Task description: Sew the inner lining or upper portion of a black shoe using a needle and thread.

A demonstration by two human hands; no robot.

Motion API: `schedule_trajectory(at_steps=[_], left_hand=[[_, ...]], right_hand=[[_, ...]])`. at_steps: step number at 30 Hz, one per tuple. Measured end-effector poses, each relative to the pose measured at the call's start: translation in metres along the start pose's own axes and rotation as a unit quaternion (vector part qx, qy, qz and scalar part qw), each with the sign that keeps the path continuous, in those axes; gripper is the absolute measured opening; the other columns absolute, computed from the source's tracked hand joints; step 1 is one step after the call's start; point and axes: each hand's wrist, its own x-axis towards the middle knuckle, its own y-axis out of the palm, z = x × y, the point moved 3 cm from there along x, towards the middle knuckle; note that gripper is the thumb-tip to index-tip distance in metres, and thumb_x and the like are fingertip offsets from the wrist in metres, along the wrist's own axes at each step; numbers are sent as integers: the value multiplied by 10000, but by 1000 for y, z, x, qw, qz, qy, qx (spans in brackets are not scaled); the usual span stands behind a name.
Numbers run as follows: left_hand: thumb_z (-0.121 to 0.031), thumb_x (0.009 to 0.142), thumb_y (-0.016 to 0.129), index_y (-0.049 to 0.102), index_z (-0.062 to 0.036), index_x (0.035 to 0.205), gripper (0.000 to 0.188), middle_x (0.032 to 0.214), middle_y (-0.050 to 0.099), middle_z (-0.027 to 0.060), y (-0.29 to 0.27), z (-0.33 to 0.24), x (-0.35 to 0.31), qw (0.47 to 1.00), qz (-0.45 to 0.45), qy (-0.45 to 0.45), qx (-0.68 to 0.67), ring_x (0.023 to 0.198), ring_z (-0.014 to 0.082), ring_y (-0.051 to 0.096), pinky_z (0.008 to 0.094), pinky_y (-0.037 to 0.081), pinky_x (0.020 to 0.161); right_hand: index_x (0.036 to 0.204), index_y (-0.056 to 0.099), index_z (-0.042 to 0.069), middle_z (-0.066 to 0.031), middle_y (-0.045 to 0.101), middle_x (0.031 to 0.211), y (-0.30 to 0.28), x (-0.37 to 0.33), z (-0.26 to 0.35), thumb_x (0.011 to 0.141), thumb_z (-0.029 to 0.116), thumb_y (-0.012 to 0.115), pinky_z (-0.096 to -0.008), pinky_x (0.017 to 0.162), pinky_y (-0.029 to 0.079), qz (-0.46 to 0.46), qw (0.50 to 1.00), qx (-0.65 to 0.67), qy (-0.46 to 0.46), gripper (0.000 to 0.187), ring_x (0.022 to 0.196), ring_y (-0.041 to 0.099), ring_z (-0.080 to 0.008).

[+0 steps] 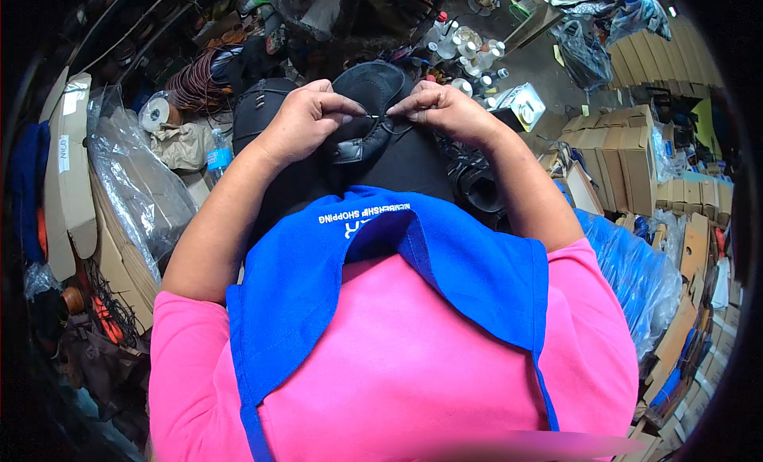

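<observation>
A black shoe (pixel 369 85) rests on my lap, its opening toward me and a small pale label showing inside. Above it, my left hand (pixel 311 119) is closed in a pinch on one end of a thin, pale needle-like piece (pixel 373 116). At the other end of that piece, the thumb and forefinger of my right hand (pixel 449 111) are pressed together. A dark thread (pixel 391 129) loops just below my right fingertips. The piece is too small to make out fully. Both forearms reach forward over my blue apron (pixel 294 295).
Bottles (pixel 469 53) and a white rectangular can (pixel 518 106) stand beyond my right hand. Cardboard boxes (pixel 616 156) and blue plastic wrap (pixel 624 263) lie to the right. On the left are plastic-covered cardboard (pixel 131 184), a thread spool (pixel 155 112) and a blue-labelled bottle (pixel 218 156).
</observation>
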Motion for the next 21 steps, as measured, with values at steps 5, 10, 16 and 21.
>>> schedule_trajectory(at_steps=[5,10,16,21], left_hand=[[27,713,630,707,-119,945,285,720,481,43,0,-2,0,1000,4,4,5,700,159,498,269,417,653],[21,714,639,704,-109,939,267,725,487,58,5,-3,0,998,-10,32,46,698,174,511,276,422,655],[10,727,653,707,-98,916,225,721,497,48,10,3,13,1000,9,25,14,692,172,520,277,427,650],[14,726,661,711,-82,891,198,712,503,45,6,-7,23,997,37,52,31,701,165,518,271,433,651]], right_hand=[[1072,690,171,-49,536,882,-1,0,1,812,78,595,-286,862,409,-4,1000,-11,1,292,896,510,-178],[1067,687,117,-13,513,808,0,-1,0,819,78,604,-270,841,379,-8,1000,-6,-7,264,861,470,-149],[1068,685,105,-13,532,819,0,4,-5,821,84,607,-269,834,385,10,1000,23,2,259,865,481,-145],[1074,682,102,-9,547,825,0,7,-1,819,85,620,-262,830,396,21,999,19,-14,263,862,496,-133]])
